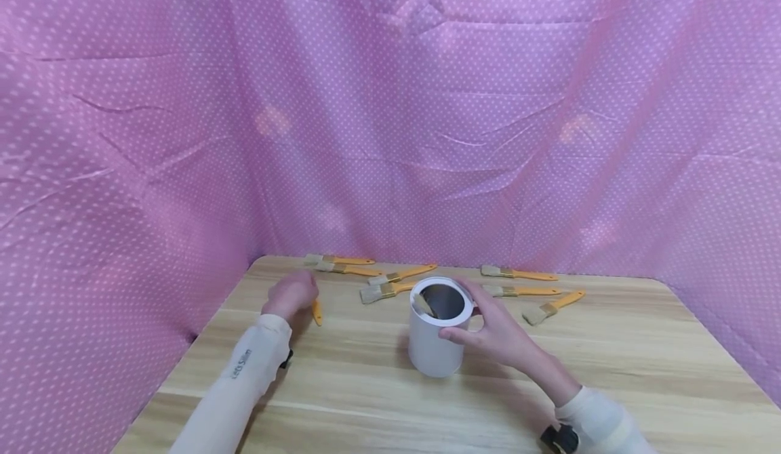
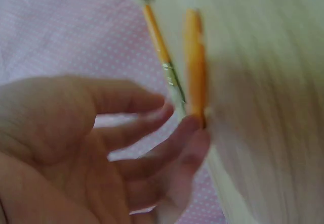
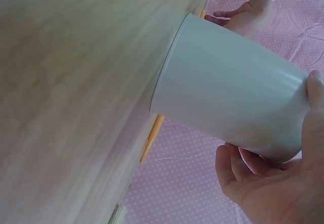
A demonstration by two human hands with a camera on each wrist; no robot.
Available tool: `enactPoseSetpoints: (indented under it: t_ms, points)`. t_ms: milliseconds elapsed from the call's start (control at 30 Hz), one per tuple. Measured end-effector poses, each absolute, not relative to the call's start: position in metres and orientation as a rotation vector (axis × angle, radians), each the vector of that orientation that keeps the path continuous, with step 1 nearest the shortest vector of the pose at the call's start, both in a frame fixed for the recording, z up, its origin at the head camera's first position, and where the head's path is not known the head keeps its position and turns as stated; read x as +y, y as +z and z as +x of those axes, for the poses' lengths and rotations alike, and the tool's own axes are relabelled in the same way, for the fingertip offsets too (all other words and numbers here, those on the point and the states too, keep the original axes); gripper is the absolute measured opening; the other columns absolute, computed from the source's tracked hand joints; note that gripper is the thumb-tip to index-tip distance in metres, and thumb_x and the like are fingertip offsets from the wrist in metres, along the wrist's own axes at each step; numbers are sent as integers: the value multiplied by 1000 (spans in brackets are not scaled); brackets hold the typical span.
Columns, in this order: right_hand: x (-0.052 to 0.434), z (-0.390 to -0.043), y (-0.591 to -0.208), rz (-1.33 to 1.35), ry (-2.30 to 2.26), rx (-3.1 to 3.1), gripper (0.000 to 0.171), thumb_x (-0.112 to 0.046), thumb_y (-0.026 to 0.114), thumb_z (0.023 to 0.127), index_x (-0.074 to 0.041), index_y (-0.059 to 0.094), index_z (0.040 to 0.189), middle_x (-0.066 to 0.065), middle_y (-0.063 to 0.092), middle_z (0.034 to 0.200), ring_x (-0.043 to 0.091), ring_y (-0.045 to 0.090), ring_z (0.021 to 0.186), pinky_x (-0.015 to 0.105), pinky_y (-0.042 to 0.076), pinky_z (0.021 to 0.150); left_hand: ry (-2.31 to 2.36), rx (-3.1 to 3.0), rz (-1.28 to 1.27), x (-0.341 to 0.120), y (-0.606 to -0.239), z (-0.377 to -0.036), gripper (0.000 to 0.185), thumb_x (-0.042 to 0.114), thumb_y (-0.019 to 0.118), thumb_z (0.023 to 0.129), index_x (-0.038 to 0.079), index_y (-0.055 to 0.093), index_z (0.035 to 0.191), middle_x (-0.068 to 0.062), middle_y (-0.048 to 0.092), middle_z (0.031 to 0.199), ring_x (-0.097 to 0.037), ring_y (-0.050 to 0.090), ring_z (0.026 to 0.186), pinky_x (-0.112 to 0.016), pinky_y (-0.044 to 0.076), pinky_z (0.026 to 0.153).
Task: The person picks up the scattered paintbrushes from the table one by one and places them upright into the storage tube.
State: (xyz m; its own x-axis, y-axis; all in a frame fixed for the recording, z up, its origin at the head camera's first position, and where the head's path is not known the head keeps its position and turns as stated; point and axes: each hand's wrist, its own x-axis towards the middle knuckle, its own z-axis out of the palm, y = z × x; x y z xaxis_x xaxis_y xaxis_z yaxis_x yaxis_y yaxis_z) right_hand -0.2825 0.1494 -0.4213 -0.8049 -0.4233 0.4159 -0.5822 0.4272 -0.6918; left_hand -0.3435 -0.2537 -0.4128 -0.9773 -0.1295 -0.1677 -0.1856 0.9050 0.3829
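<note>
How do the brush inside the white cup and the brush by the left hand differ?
The cup brush leans inside the cup with its bristles up; the left brush lies flat on the table. The right hand grips the cup, while the left hand touches its brush directly. Only the left brush's orange handle shows.

Matt white cylindrical holder [image 1: 434,335] with smooth wall; bench [image 1: 610,366] of pale wood-grain finish; brushes [image 1: 518,274] with glossy orange handles, metal ferrules; backdrop [image 1: 390,101] of creased dotted pink cloth.
</note>
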Motion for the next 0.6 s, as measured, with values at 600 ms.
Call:
enactPoseSetpoints:
  t_ms: [600]
  points:
    - [150,-284,-422,909,1308,-2486,94,-46,88,78,-9,42,152,2,59,135,17,60,112,37,55,90,673,2940,-310,-269,-429,-355,27,28,73,92,6,59,86,-11,57,81,-29,53,74,-47,42,73]
